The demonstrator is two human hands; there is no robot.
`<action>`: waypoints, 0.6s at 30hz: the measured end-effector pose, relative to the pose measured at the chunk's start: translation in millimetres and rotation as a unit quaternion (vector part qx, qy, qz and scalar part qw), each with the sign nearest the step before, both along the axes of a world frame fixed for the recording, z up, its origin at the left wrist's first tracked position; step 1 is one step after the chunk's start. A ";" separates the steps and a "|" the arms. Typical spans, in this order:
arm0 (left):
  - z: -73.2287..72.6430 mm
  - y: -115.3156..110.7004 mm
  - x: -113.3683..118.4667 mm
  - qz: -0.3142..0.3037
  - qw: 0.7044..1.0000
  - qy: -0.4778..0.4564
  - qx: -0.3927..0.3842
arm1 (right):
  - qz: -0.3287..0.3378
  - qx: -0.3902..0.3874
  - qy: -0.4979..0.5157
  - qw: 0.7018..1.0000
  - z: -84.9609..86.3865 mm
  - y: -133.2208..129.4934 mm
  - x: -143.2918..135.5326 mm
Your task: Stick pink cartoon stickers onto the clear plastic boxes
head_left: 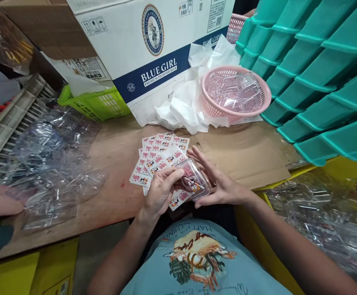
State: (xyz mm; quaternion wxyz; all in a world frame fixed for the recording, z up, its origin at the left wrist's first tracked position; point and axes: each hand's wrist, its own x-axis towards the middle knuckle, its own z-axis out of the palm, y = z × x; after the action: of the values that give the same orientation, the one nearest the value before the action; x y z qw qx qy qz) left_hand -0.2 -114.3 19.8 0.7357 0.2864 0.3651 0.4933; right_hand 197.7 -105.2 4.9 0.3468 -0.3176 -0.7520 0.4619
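A clear plastic case (197, 189) with a printed red and orange design showing on it is tilted above the near edge of the table. My left hand (163, 186) pinches its left side between thumb and fingers. Around the right side of the case, my right hand (218, 182) has its thumb and fingers spread, some fingers hidden behind the case. Under and beyond the hands lie several overlapping sticker sheets (158, 148) with small red and orange prints.
Clear plastic pieces (55, 164) cover the table's left side. A pink basket (207, 100) of clear pieces stands beyond, before a white carton (120, 53). Teal bins (307, 94) are stacked right, above a yellow container (267, 200) of clear cases. A green basket (94, 104) sits back left.
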 end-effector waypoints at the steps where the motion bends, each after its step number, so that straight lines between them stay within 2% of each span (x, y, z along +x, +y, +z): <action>1: 1.8 -0.2 -2.1 -0.008 1.000 0.008 0.009 | -0.005 0.026 -0.016 1.000 -0.4 2.5 -2.4; 5: 5.1 -11.8 -5.3 -0.024 0.999 0.026 0.024 | -0.142 0.056 -0.010 0.988 -10.6 7.9 -18.9; 7: 3.4 -19.4 -3.9 -0.031 0.998 0.040 0.031 | -0.188 0.064 0.001 0.980 -19.4 8.2 -25.9; 11: -2.3 -25.3 1.5 0.007 1.000 0.021 0.010 | -0.217 0.091 0.002 0.972 -32.8 7.8 -31.2; 18: -6.4 -22.5 7.7 0.060 0.996 -0.026 -0.059 | -0.230 0.114 -0.020 0.966 -41.5 7.4 -30.5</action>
State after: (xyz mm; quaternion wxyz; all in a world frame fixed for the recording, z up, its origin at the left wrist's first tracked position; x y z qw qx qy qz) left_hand 7.5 -136.8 13.4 0.7300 0.2073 0.3903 0.5214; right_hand 167.2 -97.8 -36.5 0.4629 -0.4497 -0.7130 0.2742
